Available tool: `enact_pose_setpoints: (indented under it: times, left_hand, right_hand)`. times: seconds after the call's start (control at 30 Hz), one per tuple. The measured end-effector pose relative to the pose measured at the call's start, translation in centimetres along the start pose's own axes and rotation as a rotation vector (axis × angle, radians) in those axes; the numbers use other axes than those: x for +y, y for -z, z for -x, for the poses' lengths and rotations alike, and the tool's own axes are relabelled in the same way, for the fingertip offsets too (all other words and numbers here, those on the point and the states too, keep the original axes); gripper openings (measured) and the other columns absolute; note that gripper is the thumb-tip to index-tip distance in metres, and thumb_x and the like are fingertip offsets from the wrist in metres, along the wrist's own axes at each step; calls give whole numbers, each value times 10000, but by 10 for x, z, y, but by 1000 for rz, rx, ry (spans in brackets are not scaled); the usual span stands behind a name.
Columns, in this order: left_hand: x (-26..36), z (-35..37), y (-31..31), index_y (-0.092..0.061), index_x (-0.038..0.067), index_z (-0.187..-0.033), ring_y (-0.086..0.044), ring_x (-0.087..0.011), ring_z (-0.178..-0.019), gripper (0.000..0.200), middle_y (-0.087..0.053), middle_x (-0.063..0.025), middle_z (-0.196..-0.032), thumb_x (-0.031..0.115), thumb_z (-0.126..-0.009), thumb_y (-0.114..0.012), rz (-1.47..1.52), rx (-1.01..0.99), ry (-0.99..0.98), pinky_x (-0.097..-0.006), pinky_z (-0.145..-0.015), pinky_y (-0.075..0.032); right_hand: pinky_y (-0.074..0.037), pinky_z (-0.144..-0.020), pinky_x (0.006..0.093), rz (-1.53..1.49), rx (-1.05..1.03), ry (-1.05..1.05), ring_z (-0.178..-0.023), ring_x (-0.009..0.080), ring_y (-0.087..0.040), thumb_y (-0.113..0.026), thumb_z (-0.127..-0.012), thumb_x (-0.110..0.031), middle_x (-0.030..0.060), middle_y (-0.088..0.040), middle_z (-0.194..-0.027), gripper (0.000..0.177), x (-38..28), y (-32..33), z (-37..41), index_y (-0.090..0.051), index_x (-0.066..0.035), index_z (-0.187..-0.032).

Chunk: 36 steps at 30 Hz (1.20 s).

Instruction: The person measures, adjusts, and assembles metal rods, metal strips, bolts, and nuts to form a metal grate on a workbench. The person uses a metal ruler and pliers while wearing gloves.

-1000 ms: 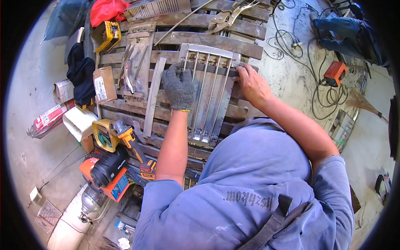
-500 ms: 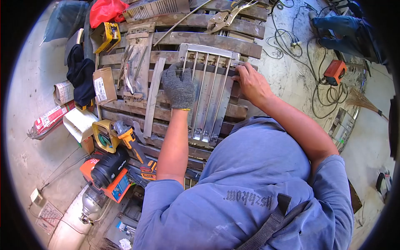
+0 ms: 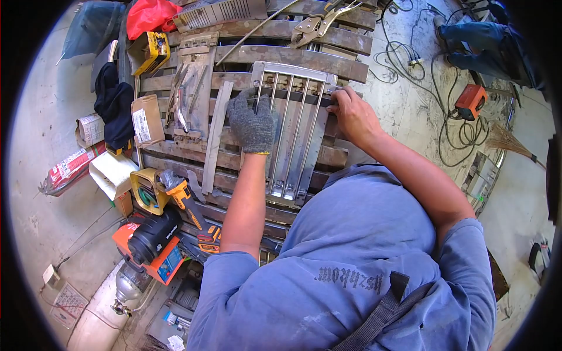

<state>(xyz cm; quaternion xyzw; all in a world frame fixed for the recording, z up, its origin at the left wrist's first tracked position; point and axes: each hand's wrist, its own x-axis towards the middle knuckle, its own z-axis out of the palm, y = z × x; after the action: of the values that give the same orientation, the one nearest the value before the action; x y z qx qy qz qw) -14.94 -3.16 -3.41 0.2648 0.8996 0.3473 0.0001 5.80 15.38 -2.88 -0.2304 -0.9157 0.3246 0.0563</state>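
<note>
A shiny metal grille frame point(image 3: 295, 134) with several parallel bars lies on a slatted steel workbench point(image 3: 304, 55). My left hand point(image 3: 252, 123), in a grey knit glove, presses flat on the frame's left bars. My bare right hand point(image 3: 351, 114) rests on the frame's upper right corner, fingertips pinching the end of a cross bar. My blue-shirted torso hides the near end of the frame.
Locking pliers point(image 3: 319, 23) and a thin rod lie at the bench's far edge. An orange angle grinder point(image 3: 184, 196), a yellow box point(image 3: 149, 50), cartons and a dark cloth sit left. Cables and an orange welder point(image 3: 471, 100) lie on the floor right, near another person's legs point(image 3: 480, 47).
</note>
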Motion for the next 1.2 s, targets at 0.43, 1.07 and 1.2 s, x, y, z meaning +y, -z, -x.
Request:
enact_pose_setpoints:
  times: [0.43,1.07,1.2]
  left_hand:
    - [1,1,-1,-782,41,-1182,-680,-367,-1105,323,-758,-161,-1120,218,-923,-857,-8,31,-29,-490,-1026,-513]
    - [0,-3,2,-820,24,-1172,-718,-359,-1098,311,-782,-168,-1114,184,-912,-882,-13,28,-96,-467,-1004,-550]
    - [1,-2,0,-828,27,-1161,-726,-358,-1073,299,-786,-169,-1099,171,-905,-884,31,43,-81,-466,-993,-555]
  right_hand:
    - [-583,-860,534,-22,7,-12,-1023,445,-707,-727,-1040,-202,212,-644,-1129,262,-2,2,-6,-581,-19,-1157]
    - [-583,-956,542,-108,-45,-157,-1107,469,-707,-787,-984,-170,233,-704,-1194,271,-11,10,-10,-665,-11,-1168]
    - [-585,-945,545,-105,-23,-142,-1089,473,-706,-790,-973,-134,232,-703,-1173,229,-10,7,-10,-669,-12,-1124]
